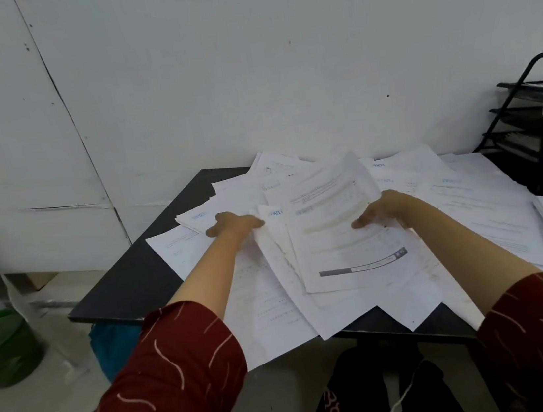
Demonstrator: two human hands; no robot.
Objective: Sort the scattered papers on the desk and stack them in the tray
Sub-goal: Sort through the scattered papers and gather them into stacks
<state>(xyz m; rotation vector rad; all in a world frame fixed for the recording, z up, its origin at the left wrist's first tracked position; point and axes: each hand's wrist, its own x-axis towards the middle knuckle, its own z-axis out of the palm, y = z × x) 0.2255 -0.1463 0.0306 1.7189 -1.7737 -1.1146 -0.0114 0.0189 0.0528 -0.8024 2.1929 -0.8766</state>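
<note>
You are at the gathering step, by my reading; a loose bundle of sheets (344, 241) sits between your two hands, lifted or tilted off the spread beneath it, edges fanned and not yet squared; nothing here looks sorted yet.

Left hand (236, 226): at the bundle's left edge, fingers curled over the paper's border, thumb side hidden; it appears to grip that edge, though whether it pinches one sheet or several you cannot tell from this view.

Right hand (383, 210): on the bundle's right side, fingers fairly straight and laid across the top sheet, pointing toward your left hand; pressing or steadying rather than clearly pinching; what the thumb does under the paper is hidden.

Scattered papers (483, 198): they cover the dark desk (127, 276) beyond, beneath and to the right of both hands; more lie just left of your left hand, and some overhang the near edge below your wrists.

Tray (542, 121): a black tiered wire rack, well off to the right of your right hand, at the desk's far corner; some paper seems to lie in its tiers already, not clear how much.

Next move, as I judge it: bring the hands together to jog the bundle square; then carry it rightward to the tray; watch the fanned lower sheets, which could slip out.
</note>
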